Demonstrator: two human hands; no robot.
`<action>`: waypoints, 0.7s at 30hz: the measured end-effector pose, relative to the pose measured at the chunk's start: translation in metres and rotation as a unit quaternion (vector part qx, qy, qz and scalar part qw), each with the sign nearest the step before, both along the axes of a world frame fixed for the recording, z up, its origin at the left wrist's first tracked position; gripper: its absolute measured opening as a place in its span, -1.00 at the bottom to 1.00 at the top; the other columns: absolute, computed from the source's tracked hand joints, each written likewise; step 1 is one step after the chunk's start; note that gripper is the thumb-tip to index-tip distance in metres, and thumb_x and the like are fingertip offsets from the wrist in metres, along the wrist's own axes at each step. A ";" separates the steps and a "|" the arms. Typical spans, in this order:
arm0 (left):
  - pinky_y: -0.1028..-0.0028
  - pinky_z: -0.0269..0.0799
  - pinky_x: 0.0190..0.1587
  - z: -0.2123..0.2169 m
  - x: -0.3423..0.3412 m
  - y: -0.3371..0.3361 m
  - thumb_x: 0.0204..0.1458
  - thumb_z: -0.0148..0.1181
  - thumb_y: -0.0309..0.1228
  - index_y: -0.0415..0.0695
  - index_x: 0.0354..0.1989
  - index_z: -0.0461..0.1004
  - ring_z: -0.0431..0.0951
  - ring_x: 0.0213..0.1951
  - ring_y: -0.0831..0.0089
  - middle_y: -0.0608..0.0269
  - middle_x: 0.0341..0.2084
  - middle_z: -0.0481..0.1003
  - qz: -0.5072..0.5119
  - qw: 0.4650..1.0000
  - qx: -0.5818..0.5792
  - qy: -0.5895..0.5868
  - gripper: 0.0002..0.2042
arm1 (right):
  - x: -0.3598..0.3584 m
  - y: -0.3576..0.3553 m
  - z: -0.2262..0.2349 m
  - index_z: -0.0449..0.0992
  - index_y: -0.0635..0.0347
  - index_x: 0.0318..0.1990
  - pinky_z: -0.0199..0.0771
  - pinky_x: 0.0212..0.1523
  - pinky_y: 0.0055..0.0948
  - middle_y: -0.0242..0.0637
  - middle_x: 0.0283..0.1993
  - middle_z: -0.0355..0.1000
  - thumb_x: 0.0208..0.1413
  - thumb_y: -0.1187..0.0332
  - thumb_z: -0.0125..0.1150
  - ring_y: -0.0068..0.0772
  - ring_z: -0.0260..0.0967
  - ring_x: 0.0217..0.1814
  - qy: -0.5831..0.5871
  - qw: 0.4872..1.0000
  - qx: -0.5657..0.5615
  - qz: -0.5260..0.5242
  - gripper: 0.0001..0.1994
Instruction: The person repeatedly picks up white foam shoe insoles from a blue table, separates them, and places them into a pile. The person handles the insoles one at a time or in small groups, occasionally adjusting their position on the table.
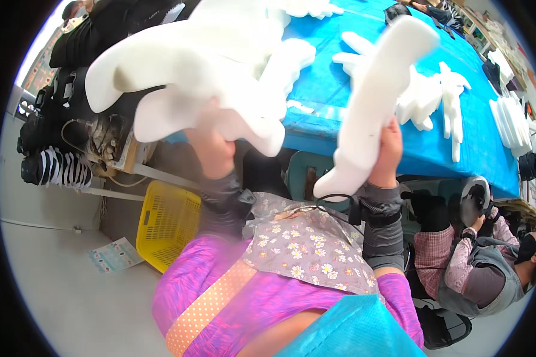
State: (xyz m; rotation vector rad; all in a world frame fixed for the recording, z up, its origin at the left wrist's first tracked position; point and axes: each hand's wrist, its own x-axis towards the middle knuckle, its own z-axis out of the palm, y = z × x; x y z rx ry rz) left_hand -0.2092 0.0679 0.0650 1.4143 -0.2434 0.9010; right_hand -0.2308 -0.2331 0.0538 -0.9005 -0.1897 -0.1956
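In my right hand is a long, curved white piece that looks like foam, held upright by its edge above my lap. The lower end of this piece bends off to the left. My left hand, partly blurred, grips a white foam-like piece with rounded lobes. Its fingers are mostly hidden behind the white material. Larger white curved pieces lie just beyond and overlap it, so I cannot tell where one ends and another begins.
A blue-covered table bears several white pieces and a white stack at right. Black straps and bags hang at left above a yellow basket. A co-worker sits at right, holding a dark, white-rimmed piece.
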 end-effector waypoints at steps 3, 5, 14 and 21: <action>0.13 0.39 0.11 0.004 -0.003 0.003 0.06 0.14 -0.51 -0.18 0.04 0.51 0.50 0.06 -0.04 -0.10 -0.02 0.50 -0.014 1.000 -0.007 0.013 -0.67 | -0.015 -0.008 0.014 0.26 0.31 0.31 0.56 0.05 -0.33 -0.07 0.15 0.44 0.08 0.55 -0.08 -0.20 0.51 0.05 -0.033 0.998 0.050 -0.015 -0.45; 0.13 0.38 0.12 0.005 -0.013 -0.009 0.04 0.14 -0.55 -0.13 0.01 0.55 0.50 0.06 -0.09 -0.14 -0.03 0.51 0.178 0.886 0.411 -0.119 -0.68 | -0.025 0.001 0.019 0.26 0.28 0.32 0.53 0.07 -0.29 -0.05 0.19 0.39 0.06 0.53 -0.02 -0.16 0.47 0.10 -0.052 0.996 -0.011 -0.065 -0.42; 0.30 0.36 0.17 -0.002 -0.026 -0.102 0.02 0.34 -0.53 -0.28 0.22 0.30 0.44 0.09 0.30 0.14 0.07 0.42 -0.231 0.957 -0.171 0.043 -0.44 | -0.028 0.057 0.014 0.43 0.10 0.28 0.41 0.07 -0.13 0.00 0.11 0.37 -0.23 0.51 0.28 0.06 0.34 0.03 -0.247 0.746 -0.535 -0.311 -0.27; 0.36 0.38 0.15 0.017 -0.025 -0.084 -0.04 0.38 -0.61 -0.28 0.20 0.31 0.44 0.06 0.37 0.18 0.03 0.44 -0.216 0.962 -0.123 0.115 -0.42 | -0.035 0.058 0.013 0.47 0.25 0.22 0.51 -0.03 -0.20 -0.04 0.01 0.49 -0.21 0.62 0.18 -0.01 0.43 -0.08 -0.304 0.740 -0.531 -0.278 -0.34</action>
